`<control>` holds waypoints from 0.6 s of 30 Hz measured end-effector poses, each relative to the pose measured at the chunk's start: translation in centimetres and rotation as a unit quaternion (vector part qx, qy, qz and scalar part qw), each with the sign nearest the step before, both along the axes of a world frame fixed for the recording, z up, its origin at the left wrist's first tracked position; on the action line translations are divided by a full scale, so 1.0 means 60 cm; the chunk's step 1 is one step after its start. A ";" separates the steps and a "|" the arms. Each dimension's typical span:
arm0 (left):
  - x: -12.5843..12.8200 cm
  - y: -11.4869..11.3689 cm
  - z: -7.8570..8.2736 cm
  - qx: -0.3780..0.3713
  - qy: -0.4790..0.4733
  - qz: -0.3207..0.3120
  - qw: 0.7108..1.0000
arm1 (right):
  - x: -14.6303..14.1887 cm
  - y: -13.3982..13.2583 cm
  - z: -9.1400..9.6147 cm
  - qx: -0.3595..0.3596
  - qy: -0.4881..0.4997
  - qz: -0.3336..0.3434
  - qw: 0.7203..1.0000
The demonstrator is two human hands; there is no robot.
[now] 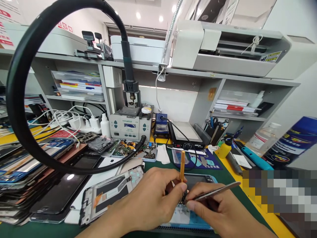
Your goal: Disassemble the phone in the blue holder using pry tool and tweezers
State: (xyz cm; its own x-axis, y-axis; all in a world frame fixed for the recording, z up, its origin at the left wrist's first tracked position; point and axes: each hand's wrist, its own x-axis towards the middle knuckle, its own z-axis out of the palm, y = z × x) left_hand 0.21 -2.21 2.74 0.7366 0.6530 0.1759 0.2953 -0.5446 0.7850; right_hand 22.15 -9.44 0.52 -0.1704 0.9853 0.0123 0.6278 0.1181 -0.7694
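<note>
My left hand point(155, 195) is closed, thumb and forefinger pinching near the base of a narrow gold-coloured piece point(182, 163) that stands upright. Whether it is a flex cable or a tool handle I cannot tell. In my right hand point(218, 205) are metal tweezers point(223, 190), their rear end pointing up and right. The fingertips of both hands meet over a phone part with a light-blue lower area point(195, 221), which they partly cover. Behind them lies a dark phone panel point(198, 179) with a blue edge. A bare phone frame point(111, 195) lies beside my left forearm.
A green mat point(250, 215) covers the bench. Stacked phones and screens point(61, 188) fill the left side. A black hose point(18, 96) loops up from a hot-air station point(130, 124). Behind stand a soldering iron holder point(162, 124) and heating plate point(185, 132); bottles point(264, 138) stand right.
</note>
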 end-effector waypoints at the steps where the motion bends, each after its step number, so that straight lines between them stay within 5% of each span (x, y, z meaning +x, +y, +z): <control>1: 0.000 0.000 0.000 0.011 0.004 -0.001 1.000 | 0.000 0.000 0.001 0.003 -0.002 0.001 1.000; 18: 0.004 0.002 0.009 0.036 0.020 -0.004 0.999 | -0.003 0.003 0.008 0.055 -0.010 0.014 0.998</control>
State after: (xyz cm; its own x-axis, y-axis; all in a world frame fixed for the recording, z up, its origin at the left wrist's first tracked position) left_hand 0.47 -2.08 3.25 0.7487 0.6342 0.1926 0.3211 -0.6013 0.7317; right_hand 21.95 -9.26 0.99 -0.1996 0.9730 0.1158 0.6381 0.2188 -0.7382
